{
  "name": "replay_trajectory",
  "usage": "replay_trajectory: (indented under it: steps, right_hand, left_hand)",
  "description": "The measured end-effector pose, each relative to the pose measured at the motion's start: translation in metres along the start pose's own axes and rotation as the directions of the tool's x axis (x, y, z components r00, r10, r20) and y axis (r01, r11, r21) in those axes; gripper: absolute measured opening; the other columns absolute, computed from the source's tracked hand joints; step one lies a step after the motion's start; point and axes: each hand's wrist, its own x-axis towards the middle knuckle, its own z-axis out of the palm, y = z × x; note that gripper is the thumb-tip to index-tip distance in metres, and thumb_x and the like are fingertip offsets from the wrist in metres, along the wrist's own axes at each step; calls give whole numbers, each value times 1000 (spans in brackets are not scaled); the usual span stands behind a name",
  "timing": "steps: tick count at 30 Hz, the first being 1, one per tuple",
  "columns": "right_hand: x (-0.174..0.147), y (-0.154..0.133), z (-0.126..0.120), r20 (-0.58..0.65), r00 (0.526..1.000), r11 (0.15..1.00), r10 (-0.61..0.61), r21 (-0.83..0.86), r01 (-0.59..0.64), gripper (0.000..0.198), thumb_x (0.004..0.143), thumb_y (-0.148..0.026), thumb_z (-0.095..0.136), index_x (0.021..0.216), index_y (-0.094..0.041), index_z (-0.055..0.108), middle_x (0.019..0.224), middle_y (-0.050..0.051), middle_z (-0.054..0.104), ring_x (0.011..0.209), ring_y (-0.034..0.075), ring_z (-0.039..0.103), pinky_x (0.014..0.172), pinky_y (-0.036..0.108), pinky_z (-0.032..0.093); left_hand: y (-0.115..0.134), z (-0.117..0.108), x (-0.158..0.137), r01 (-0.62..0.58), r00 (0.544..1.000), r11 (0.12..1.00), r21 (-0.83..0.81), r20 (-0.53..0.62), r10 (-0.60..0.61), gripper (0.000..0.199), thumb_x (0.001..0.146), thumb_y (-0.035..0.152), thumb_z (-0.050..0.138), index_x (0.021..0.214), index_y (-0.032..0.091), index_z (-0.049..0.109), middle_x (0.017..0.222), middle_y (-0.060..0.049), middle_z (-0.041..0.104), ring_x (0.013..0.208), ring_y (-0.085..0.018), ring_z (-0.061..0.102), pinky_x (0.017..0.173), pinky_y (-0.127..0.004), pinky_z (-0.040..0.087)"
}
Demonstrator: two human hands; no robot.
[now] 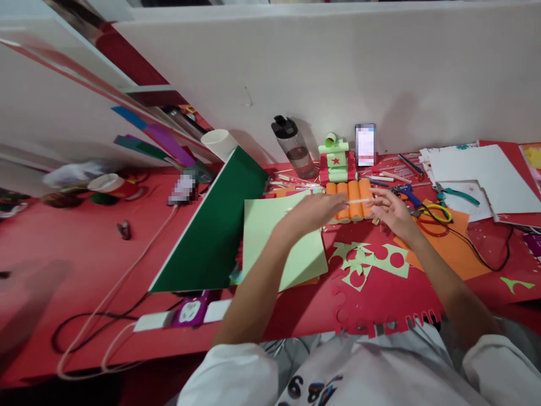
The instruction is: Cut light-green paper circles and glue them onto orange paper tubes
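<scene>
My left hand [315,211] and my right hand [391,211] hold the two ends of a thin pale stick [359,201] level above a row of orange paper rolls [350,206]. Behind the rolls stands a small red and green paper model with a red star [336,163]. A light green sheet [276,242] lies under my left forearm. Green paper with round holes cut out of it [372,262] lies on red paper in front of my right hand.
A large dark green sheet [215,225] lies to the left. A water bottle [296,148], a phone [366,145] and a white cup [220,144] stand by the wall. Scissors [435,213], pliers [459,194], white papers [482,175] sit right. Cables and a power strip [181,316] lie near the front edge.
</scene>
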Motion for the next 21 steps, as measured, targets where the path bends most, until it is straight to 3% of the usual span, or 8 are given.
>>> replay_trajectory:
  steps: [2, 4, 9, 15, 21]
  right_hand:
    - [3, 6, -2, -81, 996, 1000, -25, -12, 25, 32, 89, -49, 78, 108, -23, 73, 86, 3, 76, 71, 20, 74, 67, 33, 61]
    - [4, 13, -9, -189, 981, 998, -52, -42, 44, 31, 87, -52, 80, 89, -22, 73, 74, 2, 73, 65, 19, 72, 65, 34, 61]
    - [4, 27, -24, -325, 945, 999, -25, 12, 30, 36, 78, -54, 87, 84, -21, 75, 67, 1, 74, 59, 18, 71, 63, 32, 61]
    - [2, 34, -12, -368, 928, 993, 49, 117, -6, 43, 72, -60, 89, 81, -21, 72, 66, 1, 74, 59, 18, 71, 58, 30, 61]
    - [-2, 36, 8, -251, 959, 974, 135, 213, -82, 47, 65, -59, 94, 81, -21, 71, 68, 2, 76, 57, 18, 71, 59, 32, 63]
  left_hand:
    - [18, 14, 7, -93, 995, 994, -56, 35, 95, 32, 111, 35, 36, 103, 20, 63, 83, -8, 71, 71, -23, 64, 61, -31, 34]
    - [26, 24, 13, -105, 993, 987, -122, 33, 110, 35, 112, 36, 32, 102, 20, 62, 82, -7, 70, 69, -22, 62, 60, -30, 33]
    - [27, 30, 15, -30, 998, 999, -44, 46, 32, 35, 112, 29, 30, 111, 18, 63, 88, -11, 74, 75, -26, 67, 65, -32, 38]
    - [44, 32, 15, 11, 999, 999, 50, 48, -13, 31, 111, 23, 33, 115, 17, 63, 95, -14, 78, 84, -31, 73, 70, -34, 43]
    - [56, 46, 22, -29, 999, 1000, 7, 44, 28, 24, 104, 14, 42, 115, 20, 63, 100, -14, 78, 88, -29, 75, 73, -33, 47]
